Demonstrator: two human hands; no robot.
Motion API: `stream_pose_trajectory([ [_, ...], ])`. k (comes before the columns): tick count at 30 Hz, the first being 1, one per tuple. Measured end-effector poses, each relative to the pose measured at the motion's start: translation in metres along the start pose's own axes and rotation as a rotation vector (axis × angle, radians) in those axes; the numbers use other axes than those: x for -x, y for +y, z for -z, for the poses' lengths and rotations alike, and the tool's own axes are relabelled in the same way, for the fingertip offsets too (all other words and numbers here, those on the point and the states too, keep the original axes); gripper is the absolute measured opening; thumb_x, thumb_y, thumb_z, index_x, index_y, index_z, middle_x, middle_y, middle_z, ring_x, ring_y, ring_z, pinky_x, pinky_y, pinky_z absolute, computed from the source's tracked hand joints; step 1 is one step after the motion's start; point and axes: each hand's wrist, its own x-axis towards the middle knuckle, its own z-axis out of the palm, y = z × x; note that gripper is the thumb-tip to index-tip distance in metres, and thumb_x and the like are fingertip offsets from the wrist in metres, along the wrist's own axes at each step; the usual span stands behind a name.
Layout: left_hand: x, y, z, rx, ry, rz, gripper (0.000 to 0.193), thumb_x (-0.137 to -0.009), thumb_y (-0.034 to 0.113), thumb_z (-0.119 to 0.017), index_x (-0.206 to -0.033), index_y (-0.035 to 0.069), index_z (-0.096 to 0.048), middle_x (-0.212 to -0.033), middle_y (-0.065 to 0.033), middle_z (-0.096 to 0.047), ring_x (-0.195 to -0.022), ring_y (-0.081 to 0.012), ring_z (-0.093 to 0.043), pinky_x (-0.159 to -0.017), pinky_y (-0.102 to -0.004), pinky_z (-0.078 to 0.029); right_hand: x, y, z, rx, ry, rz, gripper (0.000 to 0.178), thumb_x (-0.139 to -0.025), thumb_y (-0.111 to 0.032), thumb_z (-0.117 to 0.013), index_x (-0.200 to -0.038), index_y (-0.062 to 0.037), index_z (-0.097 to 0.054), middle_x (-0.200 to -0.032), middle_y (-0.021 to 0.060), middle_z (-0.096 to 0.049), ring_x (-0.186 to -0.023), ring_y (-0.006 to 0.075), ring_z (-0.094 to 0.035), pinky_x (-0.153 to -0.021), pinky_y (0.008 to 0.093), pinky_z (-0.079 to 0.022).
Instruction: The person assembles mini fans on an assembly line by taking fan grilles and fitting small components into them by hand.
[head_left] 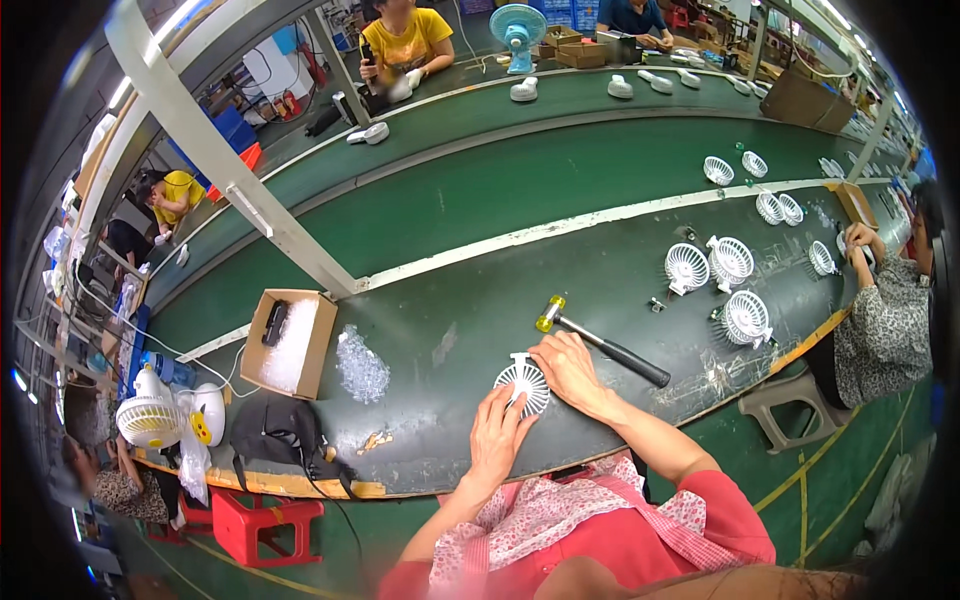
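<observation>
A small white fan head (535, 393), with a round slatted cage and a short neck, lies on the dark green worktop in front of me. My left hand (500, 430) grips its near left side, fingers over the cage. Close against the neck is my right hand (568, 372), its fingers curled and pressed together; whatever they pinch is hidden. Just beyond that hand rests a hammer (610, 348) with a yellow head and a black handle, touched by neither hand.
To the right lie several more fan heads (745, 318) and small dark parts (656, 304). On the left are an open cardboard box (318, 345), a clear bag of small parts (362, 368), a black bag (275, 435) and a white fan (150, 420). A co-worker's hands (862, 240) work at far right.
</observation>
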Motion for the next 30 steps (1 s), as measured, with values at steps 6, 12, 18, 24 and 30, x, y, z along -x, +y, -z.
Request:
stream_pose_trajectory([
  [6, 0.003, 0.003, 0.003, -0.012, -0.017, 0.021, 0.046, -0.077, 0.015, -0.08, -0.119, 0.006, -0.064, -0.129, -0.012, -0.058, -0.12, -0.0323, -0.055, -0.095, -0.0402, -0.051, 0.001, 0.005, 0.043, -0.031, -0.075, -0.017, 0.041, -0.084, -0.008, -0.068, -0.124, -0.0037, -0.059, -0.124, 0.0166, -0.055, -0.115, 0.0341, -0.052, -0.093, 0.0413, -0.042],
  [12, -0.002, 0.006, 0.0, 0.006, -0.002, 0.01, 0.046, -0.077, 0.015, -0.079, -0.119, 0.006, -0.064, -0.129, -0.0121, -0.059, -0.121, -0.0322, -0.055, -0.094, -0.0405, -0.052, 0.021, 0.042, 0.072, 0.279, -0.143, -0.168, 0.03, -0.09, -0.007, -0.061, -0.119, -0.0003, -0.059, -0.102, 0.0155, -0.058, -0.094, 0.0343, -0.058, -0.077, 0.0431, -0.048],
  [18, 0.008, -0.003, 0.003, -0.043, 0.008, 0.044, 0.043, -0.079, 0.019, -0.078, -0.118, 0.007, -0.065, -0.126, -0.0113, -0.059, -0.121, -0.0295, -0.055, -0.095, -0.0372, -0.052, -0.012, -0.034, 0.107, -0.202, 0.095, -0.143, 0.029, -0.095, -0.005, -0.056, -0.124, -0.0029, -0.059, -0.09, 0.0183, -0.057, -0.075, 0.0403, -0.059, -0.064, 0.0459, -0.046],
  [24, 0.011, 0.0, 0.002, 0.014, 0.034, 0.021, 0.044, -0.082, 0.023, -0.076, -0.12, 0.006, -0.063, -0.129, -0.0109, -0.058, -0.124, -0.0274, -0.054, -0.097, -0.0366, -0.051, 0.015, -0.009, 0.072, -0.042, -0.272, -0.21, 0.025, -0.097, -0.018, -0.056, -0.116, -0.0043, -0.065, -0.103, 0.0232, -0.068, -0.09, 0.0426, -0.066, -0.075, 0.0477, -0.054],
  [30, 0.021, -0.061, 0.039, 0.022, 0.366, 0.204, 0.029, -0.084, 0.004, -0.07, -0.113, 0.003, -0.066, -0.113, -0.0153, -0.067, -0.107, -0.0321, -0.064, -0.091, -0.0401, -0.052, 0.009, 0.026, 0.072, 0.18, 0.063, -0.14, 0.033, -0.089, -0.002, -0.063, -0.121, 0.0016, -0.061, -0.11, 0.018, -0.058, -0.1, 0.0369, -0.057, -0.087, 0.0432, -0.048],
])
